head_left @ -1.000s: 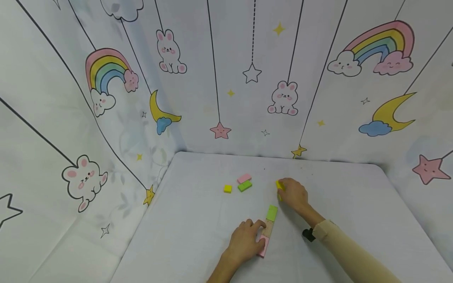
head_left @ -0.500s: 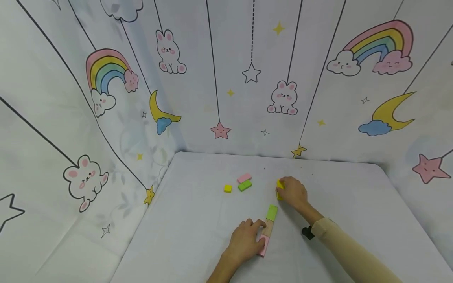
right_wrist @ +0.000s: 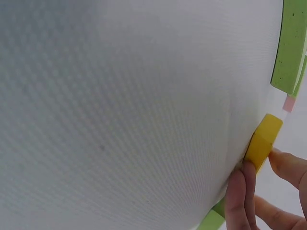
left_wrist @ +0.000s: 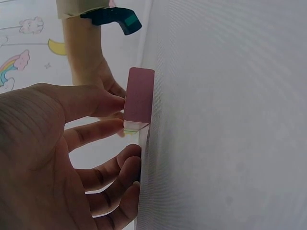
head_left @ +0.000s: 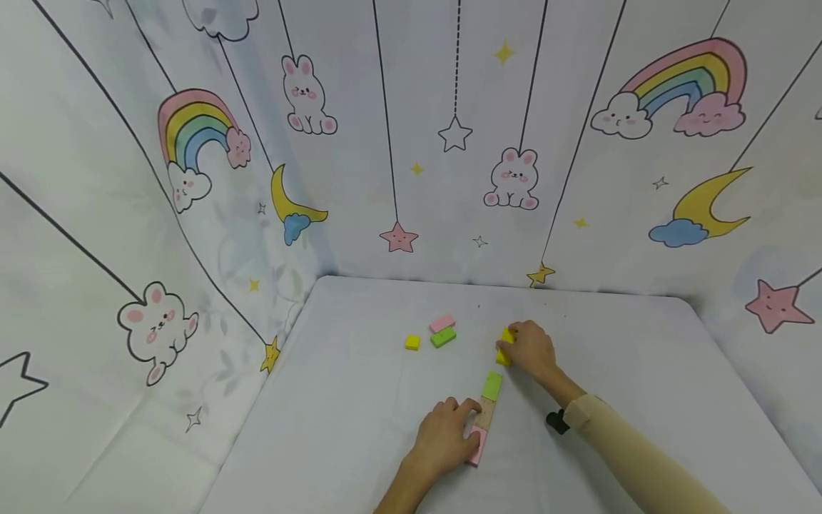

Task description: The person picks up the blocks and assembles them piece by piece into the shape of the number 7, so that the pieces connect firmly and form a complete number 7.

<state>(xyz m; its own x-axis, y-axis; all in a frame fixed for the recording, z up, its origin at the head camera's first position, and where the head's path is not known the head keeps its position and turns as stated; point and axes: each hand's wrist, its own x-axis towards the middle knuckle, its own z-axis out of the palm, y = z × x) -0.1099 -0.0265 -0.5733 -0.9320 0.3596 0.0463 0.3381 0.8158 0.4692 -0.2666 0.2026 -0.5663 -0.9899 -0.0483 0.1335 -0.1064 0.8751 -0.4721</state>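
Note:
On the white table, a green block [head_left: 491, 386], a plain wooden block [head_left: 485, 413] and a pink block [head_left: 474, 454] lie end to end in a slanted row. My left hand [head_left: 443, 442] rests at this row, thumb on the pink block and index finger on the wooden one. In the left wrist view the thumb touches the pink block's face [left_wrist: 139, 95], and the other fingers bend loosely at the table. Beyond the green end, my right hand [head_left: 531, 350] pinches a yellow block [head_left: 504, 355]. The right wrist view shows that yellow block [right_wrist: 261, 143] between thumb and fingers, low at the tabletop.
Toward the back left lie a small yellow block [head_left: 412, 343], a green block [head_left: 444, 337] and a pink block [head_left: 442, 323], the last two side by side. A white cloth wall [head_left: 359, 164] with printed rabbits and rainbows stands behind the table [head_left: 610, 357].
My right hand has shifted the yellow block slightly left and toward the green end of the row. The left hand has stayed in place on the row.

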